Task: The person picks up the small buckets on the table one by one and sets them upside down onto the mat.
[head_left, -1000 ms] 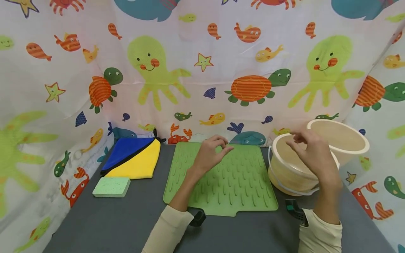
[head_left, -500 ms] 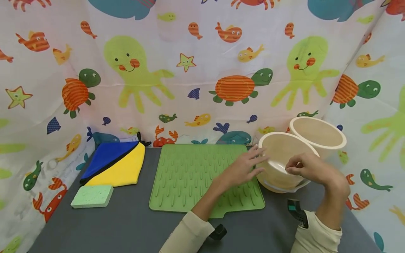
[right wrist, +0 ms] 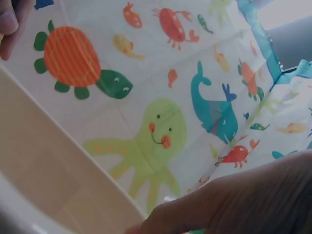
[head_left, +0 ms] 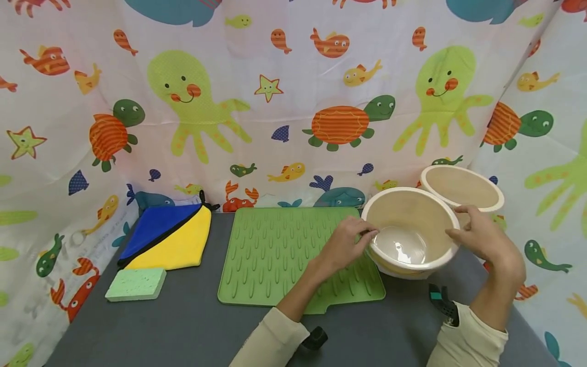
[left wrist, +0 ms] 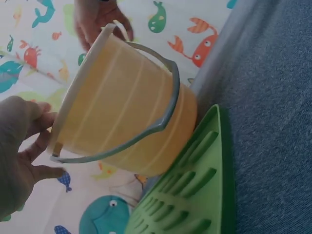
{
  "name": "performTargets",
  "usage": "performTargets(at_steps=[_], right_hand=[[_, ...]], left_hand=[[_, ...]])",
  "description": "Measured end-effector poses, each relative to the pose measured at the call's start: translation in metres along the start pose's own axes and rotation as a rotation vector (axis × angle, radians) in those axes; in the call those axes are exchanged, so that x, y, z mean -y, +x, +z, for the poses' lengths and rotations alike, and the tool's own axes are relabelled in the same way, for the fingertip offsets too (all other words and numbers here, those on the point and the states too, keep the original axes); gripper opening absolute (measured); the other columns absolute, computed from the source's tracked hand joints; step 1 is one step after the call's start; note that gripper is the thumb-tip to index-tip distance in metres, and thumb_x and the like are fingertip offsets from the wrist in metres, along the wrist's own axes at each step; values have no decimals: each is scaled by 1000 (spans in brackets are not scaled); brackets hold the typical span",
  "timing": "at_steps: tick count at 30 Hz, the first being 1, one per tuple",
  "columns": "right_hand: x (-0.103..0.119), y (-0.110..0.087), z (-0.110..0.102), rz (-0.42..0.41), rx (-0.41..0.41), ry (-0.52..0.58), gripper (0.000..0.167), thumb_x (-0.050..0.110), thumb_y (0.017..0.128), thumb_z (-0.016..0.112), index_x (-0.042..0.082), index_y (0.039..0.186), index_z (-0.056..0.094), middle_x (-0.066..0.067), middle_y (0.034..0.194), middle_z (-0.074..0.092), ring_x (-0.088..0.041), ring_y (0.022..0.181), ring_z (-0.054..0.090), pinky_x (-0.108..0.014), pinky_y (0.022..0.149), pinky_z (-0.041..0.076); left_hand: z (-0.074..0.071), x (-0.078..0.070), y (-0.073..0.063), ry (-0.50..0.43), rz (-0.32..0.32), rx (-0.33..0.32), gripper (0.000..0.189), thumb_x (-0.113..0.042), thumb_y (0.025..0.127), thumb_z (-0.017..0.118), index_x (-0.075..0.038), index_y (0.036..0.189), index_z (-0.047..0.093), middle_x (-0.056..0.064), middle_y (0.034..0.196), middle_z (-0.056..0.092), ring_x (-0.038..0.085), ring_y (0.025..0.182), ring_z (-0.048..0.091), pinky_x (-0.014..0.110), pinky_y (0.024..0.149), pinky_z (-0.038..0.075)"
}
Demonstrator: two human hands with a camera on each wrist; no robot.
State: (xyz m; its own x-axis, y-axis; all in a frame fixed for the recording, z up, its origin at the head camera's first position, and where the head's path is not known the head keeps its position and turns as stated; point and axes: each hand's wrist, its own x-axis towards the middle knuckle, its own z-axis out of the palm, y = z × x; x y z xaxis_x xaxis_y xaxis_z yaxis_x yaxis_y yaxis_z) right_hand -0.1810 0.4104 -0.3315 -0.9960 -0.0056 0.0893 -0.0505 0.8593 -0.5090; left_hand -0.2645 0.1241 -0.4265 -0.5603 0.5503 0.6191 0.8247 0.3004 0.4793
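Observation:
A cream bucket with a pale handle is tipped so its opening faces me, at the right edge of the green ridged mat. My left hand grips its left rim, fingers curled at the edge. My right hand holds the right rim. In the left wrist view the bucket leans over the mat's corner, with the left hand at the rim and the right hand behind it. The right wrist view shows only the bucket's wall and part of the right hand.
A second cream bucket stands upright right behind the first, against the sea-creature curtain. A blue and yellow cloth and a pale green sponge lie at the left on the grey table.
My left hand left the mat and went right to the bucket's rim. The right hand shifted to the far rim. The bucket tipped with its opening toward me.

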Motion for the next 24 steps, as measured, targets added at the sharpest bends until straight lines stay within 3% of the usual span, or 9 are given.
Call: performTargets(at_steps=[3, 6, 8, 10, 14, 16, 21, 24], right_hand=[[-3, 0, 5, -84, 48, 110, 38, -3, 98, 60, -19, 130, 49, -21, 92, 69, -9, 72, 63, -25, 59, 55], [-3, -1, 7, -149, 40, 156, 30, -5, 97, 61, -15, 125, 57, -1, 85, 70, -1, 69, 64, -24, 60, 58], [-1, -2, 5, -182, 2, 129, 32, -3, 96, 65, -11, 127, 61, 0, 87, 72, 2, 72, 64, -24, 60, 57], [3, -3, 3, -196, -31, 95, 37, 1, 96, 68, -9, 131, 63, -6, 93, 75, 8, 76, 63, -22, 61, 56], [11, -5, -1, -206, -90, 47, 42, 9, 96, 71, -9, 133, 64, -29, 110, 74, 19, 85, 56, -15, 63, 53], [14, -5, -1, -207, -105, 66, 43, 10, 97, 72, -8, 135, 63, -32, 116, 72, 20, 87, 56, -13, 64, 53], [26, -1, 4, -225, -150, 114, 44, 11, 95, 77, -3, 135, 66, -22, 118, 74, 19, 89, 59, -14, 64, 56], [33, 4, 10, -293, -160, 142, 42, 7, 92, 79, -1, 131, 69, -1, 114, 75, 16, 90, 62, -12, 66, 56]], left_hand=[[3, 2, -1, -110, -76, -103, 21, -9, 100, 69, -5, 120, 75, 10, 108, 74, 16, 96, 67, 19, 82, 58], [4, 4, -3, -216, -238, -196, 34, -4, 97, 72, -4, 130, 69, 17, 123, 62, 26, 112, 68, 14, 82, 60], [2, 6, -4, -298, -349, -221, 42, -4, 95, 74, -3, 137, 65, 21, 130, 59, 33, 118, 69, 14, 81, 60], [-1, 8, -4, -354, -423, -202, 45, -6, 96, 74, -3, 140, 63, 24, 131, 66, 36, 116, 72, 16, 79, 61], [-14, 9, -2, -367, -441, -152, 43, -11, 99, 72, -1, 140, 63, 20, 113, 78, 30, 102, 79, 18, 76, 62], [-22, 8, -1, -346, -431, -154, 42, -13, 100, 71, -1, 140, 63, 19, 110, 79, 29, 101, 78, 19, 74, 62], [-44, 8, 0, -309, -421, -175, 43, -20, 102, 70, 0, 140, 64, 18, 107, 78, 29, 101, 75, 18, 70, 60], [-55, 11, -3, -292, -394, -163, 40, -20, 104, 66, 2, 138, 64, 20, 107, 75, 29, 98, 73, 18, 68, 59]])
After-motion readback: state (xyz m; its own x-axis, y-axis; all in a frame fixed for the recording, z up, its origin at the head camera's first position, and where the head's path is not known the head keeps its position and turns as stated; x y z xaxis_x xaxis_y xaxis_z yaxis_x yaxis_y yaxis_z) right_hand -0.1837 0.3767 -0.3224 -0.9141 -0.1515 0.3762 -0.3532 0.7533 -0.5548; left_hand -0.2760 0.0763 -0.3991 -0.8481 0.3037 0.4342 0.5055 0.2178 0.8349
